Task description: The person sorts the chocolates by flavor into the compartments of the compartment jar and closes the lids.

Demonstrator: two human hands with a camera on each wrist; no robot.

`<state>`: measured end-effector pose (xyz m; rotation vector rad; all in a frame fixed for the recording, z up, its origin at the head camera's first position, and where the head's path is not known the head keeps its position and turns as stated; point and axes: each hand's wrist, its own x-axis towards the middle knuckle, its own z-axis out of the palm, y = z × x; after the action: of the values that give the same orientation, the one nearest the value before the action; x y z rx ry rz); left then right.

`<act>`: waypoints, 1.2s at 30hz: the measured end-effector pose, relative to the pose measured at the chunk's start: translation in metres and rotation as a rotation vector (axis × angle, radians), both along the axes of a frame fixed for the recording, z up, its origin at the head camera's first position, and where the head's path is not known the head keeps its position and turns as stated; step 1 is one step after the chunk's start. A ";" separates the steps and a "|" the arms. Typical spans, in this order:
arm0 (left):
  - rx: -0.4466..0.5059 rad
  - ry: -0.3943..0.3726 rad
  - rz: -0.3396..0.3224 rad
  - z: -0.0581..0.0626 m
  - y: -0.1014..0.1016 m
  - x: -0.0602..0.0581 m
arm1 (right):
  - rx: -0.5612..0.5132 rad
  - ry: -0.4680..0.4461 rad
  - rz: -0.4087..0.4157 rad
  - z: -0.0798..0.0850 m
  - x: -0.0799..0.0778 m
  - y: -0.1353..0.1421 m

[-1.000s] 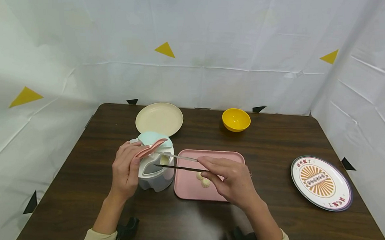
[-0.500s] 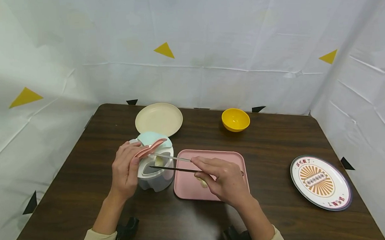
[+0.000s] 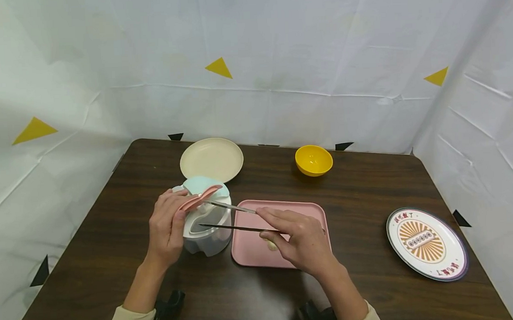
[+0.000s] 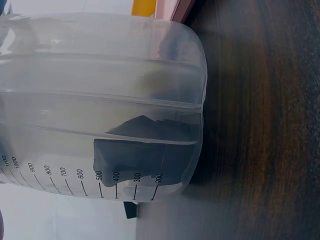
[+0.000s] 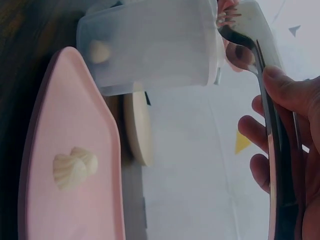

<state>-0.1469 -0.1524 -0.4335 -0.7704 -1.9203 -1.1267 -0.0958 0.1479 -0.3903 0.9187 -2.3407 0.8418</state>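
Note:
My left hand (image 3: 166, 226) holds up the pink flap (image 3: 201, 198) of a clear storage container (image 3: 208, 243) with a white, mint and pink lid. In my right hand (image 3: 300, 237) is a pair of metal tongs (image 5: 270, 125), one end fork-shaped, the other spoon-shaped. Its spread tips are over the lid's opening with nothing between them. Through the container's wall, the right wrist view shows a pale dumpling-like piece (image 5: 99, 51) low inside. Two similar ridged pieces (image 5: 70, 171) lie on the pink tray (image 3: 256, 253), partly hidden by my right hand in the head view.
A cream plate (image 3: 212, 159) stands behind the container. Farther right at the back is a yellow bowl (image 3: 314, 161). A white patterned plate (image 3: 428, 244) lies near the table's right edge. White sheeting (image 3: 272, 35) surrounds the dark wooden table (image 3: 369, 193).
My right hand moved slightly left, then the tongs spread. The pale piece seen between their tips earlier has left them. My left hand keeps the pink flap raised.

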 end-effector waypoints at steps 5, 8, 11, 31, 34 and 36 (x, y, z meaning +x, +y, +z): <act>0.003 0.023 -0.002 0.000 0.000 -0.001 | -0.036 -0.032 0.026 0.001 0.002 0.006; 0.009 0.037 -0.008 0.000 0.000 -0.001 | -0.046 -0.053 0.002 0.001 0.004 0.013; 0.010 0.030 -0.010 -0.001 0.000 -0.001 | -0.027 -0.054 -0.064 -0.002 0.007 0.023; 0.009 0.018 0.002 -0.001 0.000 -0.001 | 0.140 -0.400 -0.318 -0.044 0.035 0.087; 0.007 0.017 0.003 -0.001 0.000 -0.001 | 0.142 -0.400 -0.318 -0.049 0.037 0.090; 0.005 0.014 0.004 -0.001 0.000 -0.001 | 0.142 -0.400 -0.321 -0.053 0.038 0.092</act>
<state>-0.1475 -0.1522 -0.4341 -0.7694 -1.9053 -1.1207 -0.0577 0.2396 -0.4428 0.4299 -2.8224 0.7873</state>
